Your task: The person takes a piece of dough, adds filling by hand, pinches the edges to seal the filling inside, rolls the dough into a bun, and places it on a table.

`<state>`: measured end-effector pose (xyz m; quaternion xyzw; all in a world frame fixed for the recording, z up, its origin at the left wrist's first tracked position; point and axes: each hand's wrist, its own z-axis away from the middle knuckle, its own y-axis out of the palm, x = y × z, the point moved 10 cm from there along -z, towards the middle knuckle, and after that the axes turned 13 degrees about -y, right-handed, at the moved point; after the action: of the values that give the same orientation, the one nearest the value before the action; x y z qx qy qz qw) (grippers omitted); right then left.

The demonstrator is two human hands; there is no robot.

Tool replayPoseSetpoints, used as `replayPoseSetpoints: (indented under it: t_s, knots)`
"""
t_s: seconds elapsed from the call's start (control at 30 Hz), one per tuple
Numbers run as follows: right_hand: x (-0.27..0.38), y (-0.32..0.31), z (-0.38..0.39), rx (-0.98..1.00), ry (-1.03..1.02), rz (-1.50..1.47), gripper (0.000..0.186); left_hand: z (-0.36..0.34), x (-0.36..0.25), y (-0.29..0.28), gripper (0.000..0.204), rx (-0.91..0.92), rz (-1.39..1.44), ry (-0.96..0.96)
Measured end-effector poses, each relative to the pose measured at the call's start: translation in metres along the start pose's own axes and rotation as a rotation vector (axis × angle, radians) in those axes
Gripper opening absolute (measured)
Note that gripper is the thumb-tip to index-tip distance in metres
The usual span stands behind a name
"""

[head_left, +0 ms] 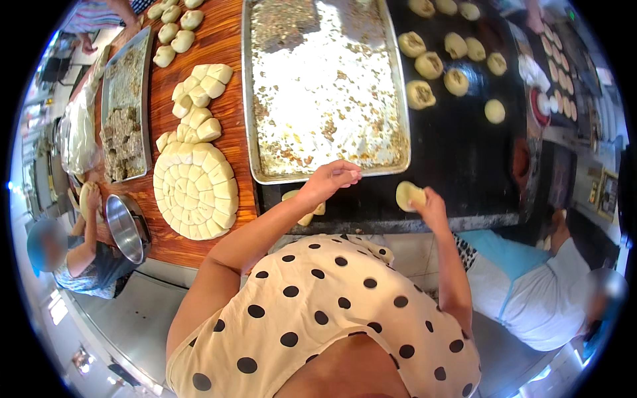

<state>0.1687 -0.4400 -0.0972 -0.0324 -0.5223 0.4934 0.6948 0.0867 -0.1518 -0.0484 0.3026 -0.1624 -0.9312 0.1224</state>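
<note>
In the head view, the right hand [432, 207] grasps a dough disc [406, 196] by its right side, over the near part of the dark worktop [464, 156]. The disc lies left of those fingers; it is roughly round, so no long axis stands out. The left hand [332, 181] is above the near rim of the tray [282, 178], left of and slightly beyond the disc, its fingers bunched; whether they pinch anything, I cannot tell. Dough pieces [306, 219] lie by the left forearm [265, 222].
</note>
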Motion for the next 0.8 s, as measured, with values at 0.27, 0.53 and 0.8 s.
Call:
replayPoseSetpoints:
  t_s: [0.27,0.53,0.8]
  knots:
    - [0.272,0.024,-0.041,0.163,-0.394,-0.16,0.032,0.024,-0.029,-0.015,0.074,0.483,0.664,0.027]
    - [0.308,0.098,-0.316,-0.323,-0.603,-0.442,0.063,0.087,-0.039,-0.188,0.06,0.16,1.044,0.343]
    - [0.34,0.152,-0.391,-0.583,-0.525,-0.204,0.086,0.11,0.004,-0.216,0.059,0.178,1.276,0.413]
